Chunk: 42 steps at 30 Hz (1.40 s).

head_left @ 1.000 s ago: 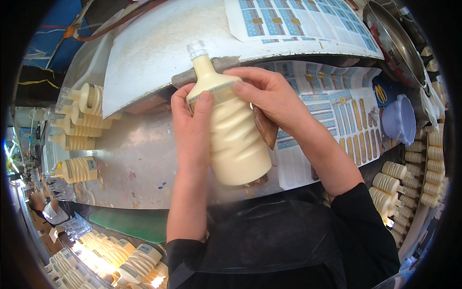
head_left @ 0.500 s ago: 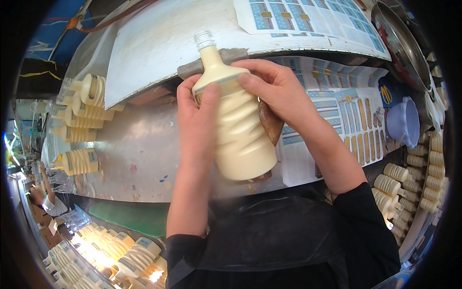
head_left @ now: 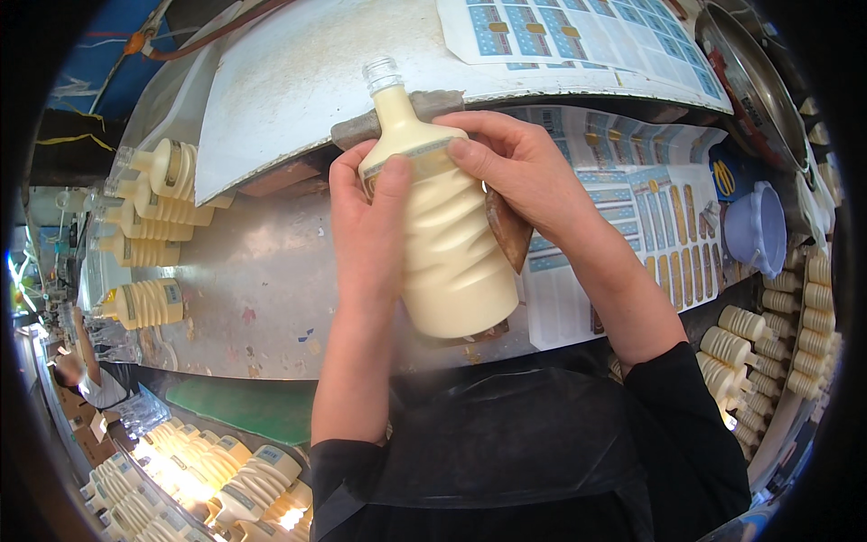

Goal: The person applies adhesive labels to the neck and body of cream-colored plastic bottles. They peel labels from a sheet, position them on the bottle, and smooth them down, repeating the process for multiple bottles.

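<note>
A cream bottle (head_left: pixel 456 271) with wavy ridges sits between the two hands, leaning slightly, its clear neck (head_left: pixel 380 74) pointing away beyond the fingertips and its base toward the wearer. A narrow label (head_left: pixel 432 154) runs across its shoulder, between the thumbs. The left hand (head_left: pixel 368 203) pinches the bottle's left side, thumb over the front near the label's left end, fingers curled around the edge. The right hand (head_left: pixel 515 167) grips the opposite shoulder, its thumb pressed on the label's right end and its fingers reaching behind.

Just below the right palm, beside the bottle, is a brown wedge-shaped piece (head_left: pixel 508 233); whether the hand holds it, I cannot tell. Behind the bottle's neck, just past the hands, is a grey pad (head_left: pixel 361 129) at the edge of a white board (head_left: pixel 298 90).

A sheet of stickers (head_left: pixel 560 321) lies under the right forearm, and another sheet (head_left: pixel 596 65) lies on the board beyond the right hand. Farther right of that hand are a lilac bucket (head_left: pixel 754 230) and a metal pan (head_left: pixel 768 90).

Left of the left hand, across the bare metal table (head_left: pixel 244 280), more bottles (head_left: pixel 149 303) lie in a row. Well apart at far left is a co-worker (head_left: pixel 95 384).
</note>
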{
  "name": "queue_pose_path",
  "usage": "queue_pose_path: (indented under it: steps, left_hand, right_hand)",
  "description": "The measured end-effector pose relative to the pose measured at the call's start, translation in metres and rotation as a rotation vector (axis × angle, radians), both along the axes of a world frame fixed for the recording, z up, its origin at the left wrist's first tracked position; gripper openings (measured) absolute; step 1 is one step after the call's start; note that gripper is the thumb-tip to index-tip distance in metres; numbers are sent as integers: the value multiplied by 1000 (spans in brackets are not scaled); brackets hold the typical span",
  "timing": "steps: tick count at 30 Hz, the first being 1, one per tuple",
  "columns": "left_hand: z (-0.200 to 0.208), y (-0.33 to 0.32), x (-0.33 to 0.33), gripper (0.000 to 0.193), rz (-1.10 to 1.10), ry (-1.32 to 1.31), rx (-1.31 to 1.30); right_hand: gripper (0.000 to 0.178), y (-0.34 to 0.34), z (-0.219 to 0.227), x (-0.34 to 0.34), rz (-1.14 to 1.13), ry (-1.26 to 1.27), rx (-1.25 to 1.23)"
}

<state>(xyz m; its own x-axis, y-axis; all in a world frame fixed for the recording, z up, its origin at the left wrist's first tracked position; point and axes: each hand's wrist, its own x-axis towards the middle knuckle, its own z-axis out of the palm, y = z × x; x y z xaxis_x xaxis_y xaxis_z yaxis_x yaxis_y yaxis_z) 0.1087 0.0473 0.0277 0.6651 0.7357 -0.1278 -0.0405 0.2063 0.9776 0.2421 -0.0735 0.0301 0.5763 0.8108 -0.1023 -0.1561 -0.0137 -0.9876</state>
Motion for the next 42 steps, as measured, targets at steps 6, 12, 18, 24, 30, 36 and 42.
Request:
queue_pose_path:
  steps: [6, 12, 18, 24, 30, 36, 42]
  left_hand:
    - [0, 1, -1, 46, -1, -3, 2]
    - [0, 0, -1, 45, -3, -5, 1]
    - [1, -1, 0, 45, 2, -15, -10]
    - [3, -2, 1, 42, 29, 13, 0]
    - [1, -1, 0, 37, 22, 5, 13]
    - [0, 0, 0, 36, 8, 8, 9]
    - [3, -3, -1, 36, -3, -18, -4]
  right_hand:
    - [39, 1, -2, -1, -13, 15, 0]
    - [38, 1, -1, -1, -13, -1, 3]
    - [37, 1, 0, -1, -9, -3, 2]
    - [37, -1, -2, 1, 6, 37, 29]
    - [38, -1, 0, 1, -3, 32, 31]
    - [38, 1, -5, -3, -47, -22, 45]
    - [38, 0, -2, 0, -14, 9, 35]
